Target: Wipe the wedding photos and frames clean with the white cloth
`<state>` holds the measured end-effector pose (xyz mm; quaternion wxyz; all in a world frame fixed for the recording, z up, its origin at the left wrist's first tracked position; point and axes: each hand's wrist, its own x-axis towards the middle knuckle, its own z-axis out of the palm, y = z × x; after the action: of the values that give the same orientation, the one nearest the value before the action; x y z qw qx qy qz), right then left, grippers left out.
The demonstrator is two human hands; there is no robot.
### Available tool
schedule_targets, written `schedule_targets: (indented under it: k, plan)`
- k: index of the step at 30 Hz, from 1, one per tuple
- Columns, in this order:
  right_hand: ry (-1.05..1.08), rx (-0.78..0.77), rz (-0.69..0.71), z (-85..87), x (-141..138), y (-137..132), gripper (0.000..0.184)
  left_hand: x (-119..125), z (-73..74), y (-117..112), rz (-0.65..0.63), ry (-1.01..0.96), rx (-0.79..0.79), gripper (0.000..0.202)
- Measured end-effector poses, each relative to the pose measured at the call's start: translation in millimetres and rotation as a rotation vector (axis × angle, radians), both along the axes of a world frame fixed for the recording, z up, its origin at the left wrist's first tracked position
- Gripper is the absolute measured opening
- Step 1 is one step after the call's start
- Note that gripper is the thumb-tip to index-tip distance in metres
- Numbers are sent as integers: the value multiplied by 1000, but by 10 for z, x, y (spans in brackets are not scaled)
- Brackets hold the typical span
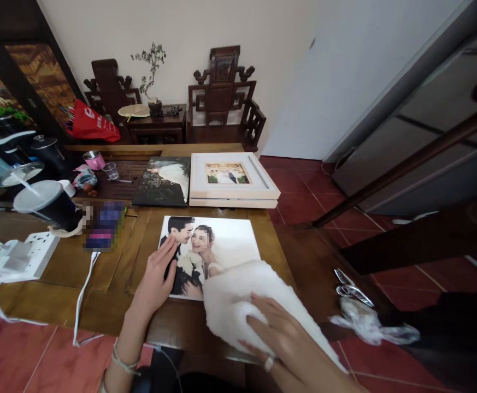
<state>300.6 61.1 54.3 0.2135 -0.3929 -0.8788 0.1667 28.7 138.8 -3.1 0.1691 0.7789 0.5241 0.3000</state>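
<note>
A wedding photo panel [234, 240] lies flat near the table's front edge, picture side up. My left hand [160, 273] rests on its left edge, fingers stretched over the printed surface and thumb apart. Over the panel's lower right corner lies a white fluffy towel [230, 295], which also hangs past the table edge. My right hand [279, 333], with a ring on one finger, grips a bunched fold of this towel and presses on it. The towel hides the part of the panel beneath it.
Behind the panel lie a dark photo panel [162, 183] and stacked white frames [234, 191]. A lidded cup [49, 204], a phone [105, 224] on a cable and a power strip [33, 256] stand left. Scissors [351, 289] lie on a wooden surface at right.
</note>
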Motion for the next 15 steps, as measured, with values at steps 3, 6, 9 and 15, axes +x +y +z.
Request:
schedule_targets:
  k: [3, 6, 9, 15]
  plan:
    - [-4, -73, -17, 83, -1, 212, 30, 0, 11, -3, 6, -8, -5, 47]
    - [-20, -59, -38, 21, -37, 722, 22, -7, 3, -1, -2, -4, 1, 46]
    - [17, -21, -120, -96, -120, 1282, 19, -15, -6, 0, -12, 1, 6, 45]
    - [51, 65, -242, -282, -288, 1495, 21, -13, -3, -4, -6, 5, 7, 46]
